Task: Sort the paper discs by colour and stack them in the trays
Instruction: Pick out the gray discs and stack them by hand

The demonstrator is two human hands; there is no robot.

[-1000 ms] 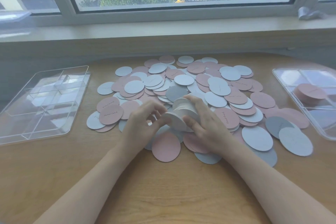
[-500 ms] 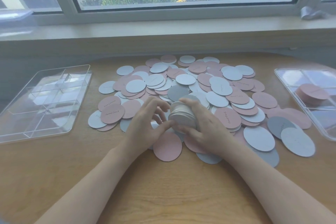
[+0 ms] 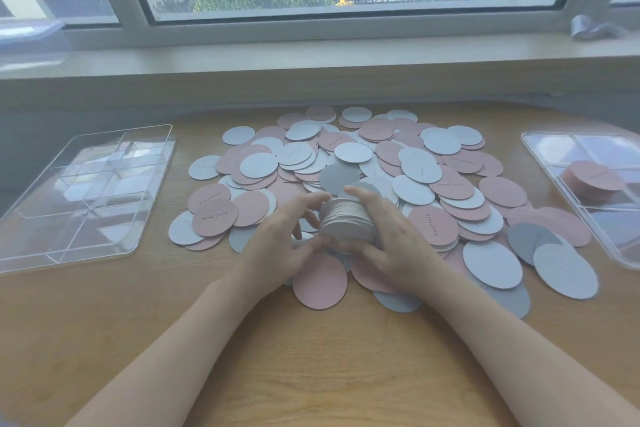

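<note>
Both hands, left hand point(image 3: 277, 246) and right hand point(image 3: 398, 239), clasped around white disc stack point(image 3: 348, 224) between them.

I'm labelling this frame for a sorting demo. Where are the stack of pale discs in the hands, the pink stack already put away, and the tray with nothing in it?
pale disc stack point(image 3: 348, 224): head view, its edge-on side.
pink stack point(image 3: 593, 176): head view, top disc.
left tray point(image 3: 138, 236): head view, near rim.

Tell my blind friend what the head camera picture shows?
Two hands, left hand and right hand, hold a stack of white paper discs over a pile of pink and white discs. Clear trays sit at both sides.
</note>
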